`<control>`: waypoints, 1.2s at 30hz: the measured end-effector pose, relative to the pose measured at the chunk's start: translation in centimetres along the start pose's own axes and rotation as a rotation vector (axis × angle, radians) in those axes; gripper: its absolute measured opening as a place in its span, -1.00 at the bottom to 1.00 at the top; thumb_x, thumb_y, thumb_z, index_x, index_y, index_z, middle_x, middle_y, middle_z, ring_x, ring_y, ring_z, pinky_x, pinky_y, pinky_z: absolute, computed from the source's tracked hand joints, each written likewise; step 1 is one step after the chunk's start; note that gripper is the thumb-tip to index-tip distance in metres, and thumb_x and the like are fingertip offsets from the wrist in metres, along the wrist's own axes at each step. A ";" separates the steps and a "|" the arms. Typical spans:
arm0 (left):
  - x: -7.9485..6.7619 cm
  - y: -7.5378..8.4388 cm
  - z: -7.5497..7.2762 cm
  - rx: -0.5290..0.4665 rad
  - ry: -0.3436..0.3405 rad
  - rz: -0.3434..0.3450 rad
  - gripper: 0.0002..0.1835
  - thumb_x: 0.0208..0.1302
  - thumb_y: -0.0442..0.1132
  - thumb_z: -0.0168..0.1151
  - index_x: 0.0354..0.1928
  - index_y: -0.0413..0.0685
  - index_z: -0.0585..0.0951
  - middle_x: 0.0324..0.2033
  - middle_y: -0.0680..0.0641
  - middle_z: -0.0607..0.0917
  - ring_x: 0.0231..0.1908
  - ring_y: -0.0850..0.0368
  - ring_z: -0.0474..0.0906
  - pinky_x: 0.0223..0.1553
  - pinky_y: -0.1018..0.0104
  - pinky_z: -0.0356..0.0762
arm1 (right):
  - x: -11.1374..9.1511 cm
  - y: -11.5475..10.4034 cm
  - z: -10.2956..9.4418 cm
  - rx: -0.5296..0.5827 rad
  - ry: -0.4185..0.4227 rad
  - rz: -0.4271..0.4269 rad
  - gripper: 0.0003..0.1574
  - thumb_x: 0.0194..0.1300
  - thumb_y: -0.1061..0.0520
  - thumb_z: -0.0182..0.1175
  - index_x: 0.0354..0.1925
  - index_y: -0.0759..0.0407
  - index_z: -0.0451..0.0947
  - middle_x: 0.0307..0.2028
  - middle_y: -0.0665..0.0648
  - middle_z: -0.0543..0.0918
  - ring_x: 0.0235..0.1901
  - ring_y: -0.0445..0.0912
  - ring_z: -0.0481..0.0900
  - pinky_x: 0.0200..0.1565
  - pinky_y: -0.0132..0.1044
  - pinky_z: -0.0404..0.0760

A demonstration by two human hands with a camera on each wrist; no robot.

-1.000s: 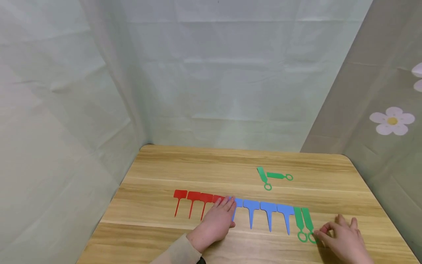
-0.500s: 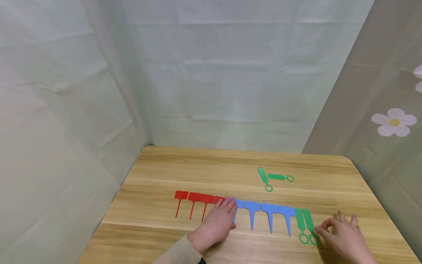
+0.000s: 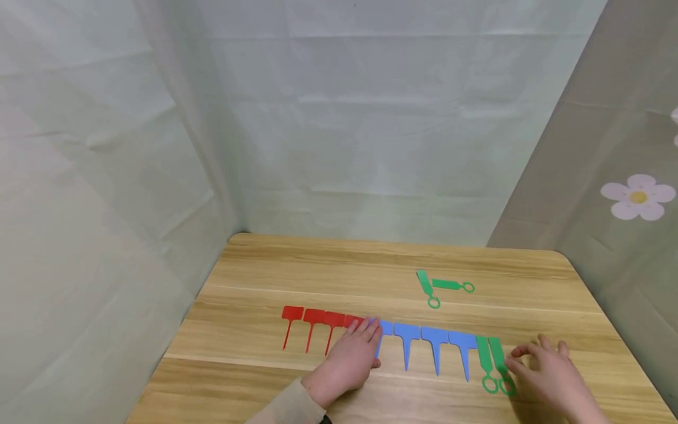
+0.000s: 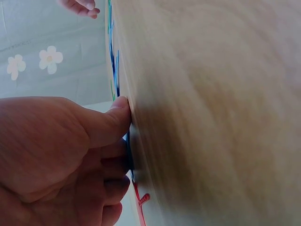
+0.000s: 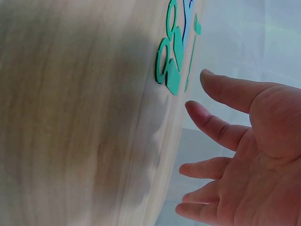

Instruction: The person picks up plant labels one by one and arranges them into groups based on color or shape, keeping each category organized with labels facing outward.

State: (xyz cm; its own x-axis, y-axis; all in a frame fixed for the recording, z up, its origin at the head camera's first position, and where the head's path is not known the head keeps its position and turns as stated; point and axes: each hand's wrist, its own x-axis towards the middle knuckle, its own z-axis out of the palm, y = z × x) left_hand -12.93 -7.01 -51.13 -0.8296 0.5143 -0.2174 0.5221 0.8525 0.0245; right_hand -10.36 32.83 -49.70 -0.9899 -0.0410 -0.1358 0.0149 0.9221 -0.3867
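My left hand (image 3: 349, 356) lies with its fingers out over the inner ends of a row of flat T-shaped plant labels. Under its fingertips are a red label (image 3: 351, 320) and a blue label (image 3: 386, 327), both partly covered. In the left wrist view, the thumb is down at the table surface beside the labels. My right hand (image 3: 548, 374) hovers just right of two upright green ring-ended tags (image 3: 498, 356), which stand side by side at the row's right end. The right wrist view shows its thumb and fingers (image 5: 207, 168) spread apart, with nothing between them.
More red labels (image 3: 292, 312) continue the row leftward, and several blue labels (image 3: 434, 335) run to the right. Two loose green tags (image 3: 446, 284) lie farther back on the wooden table (image 3: 318, 265). Cloth walls (image 3: 371, 147) surround the table.
My right hand has drawn slightly up and away from the outer green tag, uncovering its ring, and its thumb and index finger have parted. My left hand has stayed in place.
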 end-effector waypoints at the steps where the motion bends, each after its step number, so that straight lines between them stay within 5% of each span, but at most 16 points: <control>1: 0.0 0.0 0.0 0.000 0.004 0.001 -0.30 0.60 0.08 0.17 0.62 -0.07 0.36 0.64 -0.04 0.26 0.63 0.03 0.12 0.60 0.12 0.12 | 0.1 -0.1 -0.1 0.004 -0.010 0.002 -0.50 0.51 -0.25 0.31 -0.04 0.15 0.70 0.33 0.94 0.10 0.24 0.98 -0.04 0.02 0.83 0.22; 16: 0.0 -0.1 -0.1 -0.016 0.004 -0.009 -0.29 0.59 0.09 0.20 0.63 -0.05 0.36 0.64 -0.03 0.27 0.63 0.03 0.12 0.60 0.11 0.11 | 2.2 -1.9 -1.1 0.005 -0.016 -0.035 -0.35 0.46 -0.20 0.37 0.22 0.27 0.64 0.40 0.85 0.13 0.32 0.85 0.06 0.07 0.78 0.26; 36: 0.0 0.1 0.0 -0.022 0.002 -0.019 -0.29 0.58 0.10 0.21 0.62 -0.02 0.38 0.63 0.00 0.28 0.63 0.04 0.13 0.60 0.12 0.11 | 5.4 -5.7 -1.1 -0.010 -0.001 -0.115 -0.38 0.47 -0.18 0.38 0.22 0.24 0.67 0.42 0.76 0.23 0.38 0.77 0.10 0.11 0.73 0.32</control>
State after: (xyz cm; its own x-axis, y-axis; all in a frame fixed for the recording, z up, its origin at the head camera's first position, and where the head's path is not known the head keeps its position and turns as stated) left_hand -12.88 -6.90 -51.10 -0.8399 0.4980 -0.2157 0.5017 0.8641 0.0415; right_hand -15.93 27.74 -47.21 -0.9848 -0.1475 -0.0918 -0.1006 0.9149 -0.3910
